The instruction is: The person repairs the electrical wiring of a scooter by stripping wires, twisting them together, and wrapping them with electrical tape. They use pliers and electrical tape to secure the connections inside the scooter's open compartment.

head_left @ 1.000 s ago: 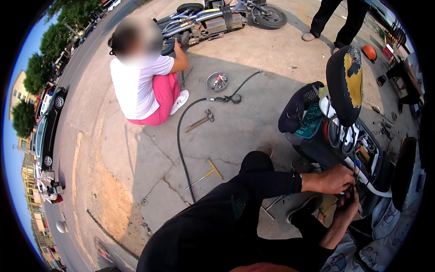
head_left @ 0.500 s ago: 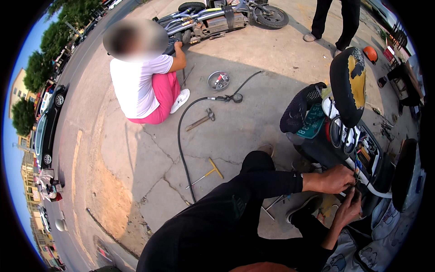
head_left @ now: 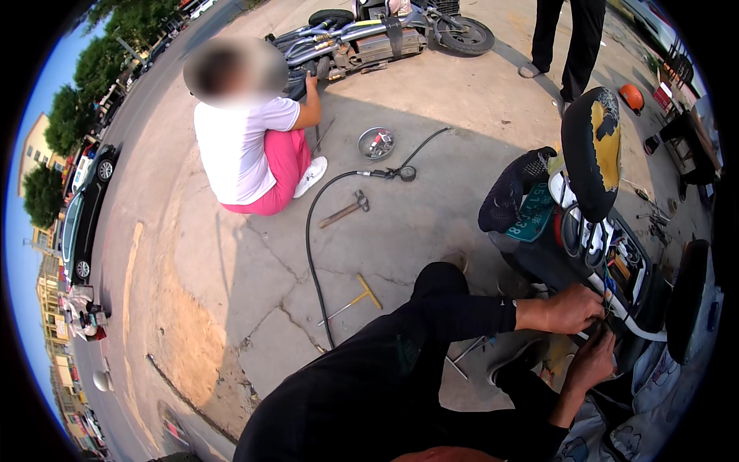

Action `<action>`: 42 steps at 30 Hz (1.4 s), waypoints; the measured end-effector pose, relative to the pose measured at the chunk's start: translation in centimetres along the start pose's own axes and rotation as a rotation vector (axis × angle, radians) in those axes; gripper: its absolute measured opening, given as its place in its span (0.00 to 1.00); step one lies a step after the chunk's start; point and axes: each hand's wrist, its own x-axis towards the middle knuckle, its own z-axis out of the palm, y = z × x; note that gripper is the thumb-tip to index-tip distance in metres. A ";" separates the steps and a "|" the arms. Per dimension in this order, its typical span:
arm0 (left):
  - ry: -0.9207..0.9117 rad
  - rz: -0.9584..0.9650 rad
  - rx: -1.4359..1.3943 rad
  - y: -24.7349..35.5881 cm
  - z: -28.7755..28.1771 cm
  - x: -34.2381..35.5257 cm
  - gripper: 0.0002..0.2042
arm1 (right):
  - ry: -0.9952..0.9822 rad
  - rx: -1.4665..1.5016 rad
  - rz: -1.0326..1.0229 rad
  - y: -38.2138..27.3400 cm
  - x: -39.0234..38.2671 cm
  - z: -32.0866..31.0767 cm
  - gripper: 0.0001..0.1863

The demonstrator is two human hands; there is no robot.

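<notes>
Both hands are in close at the scooter (head_left: 517,248), and the left hand (head_left: 573,309) has its fingertips drawn together on thin wires (head_left: 607,286) that run up past it towards the open compartment (head_left: 625,266). Just below, the right hand (head_left: 593,360) comes in with thumb and fingers bunched, almost meeting the left; what sits between those fingertips is too small to tell. Above the left hand, a torn seat (head_left: 589,154) stands tipped up, yellow foam showing, and a green plate (head_left: 531,219) hangs up and to its left. Left of the right hand, a metal tool (head_left: 457,368) lies on the ground. Farther left of the left hand there's a yellow-handled T-shaped tool (head_left: 366,292), then a black hose (head_left: 309,254), with a hammer (head_left: 344,210) inside its curve. Far up and left of both hands, a person in a white shirt (head_left: 239,154) squats beside a two-wheeler (head_left: 377,48) on its side.
</notes>
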 end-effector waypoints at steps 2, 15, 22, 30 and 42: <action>-0.016 -0.006 0.007 -0.2 0.0 0.0 0.09 | -0.259 0.837 0.681 0.7 0.2 0.4 0.09; 0.018 0.042 0.009 0.0 -0.3 0.2 0.08 | 0.075 -0.412 -0.440 -2.0 0.9 -2.2 0.15; -0.015 -0.041 -0.038 0.3 -0.7 0.5 0.09 | -0.266 1.316 0.858 -2.2 0.3 -2.3 0.21; -0.050 -0.085 -0.011 1.2 -0.8 0.9 0.08 | 0.106 0.019 -0.175 -2.6 0.7 -2.9 0.12; -0.058 0.040 0.165 1.5 -1.2 -0.2 0.07 | -0.088 1.270 0.816 -4.6 1.4 -0.9 0.16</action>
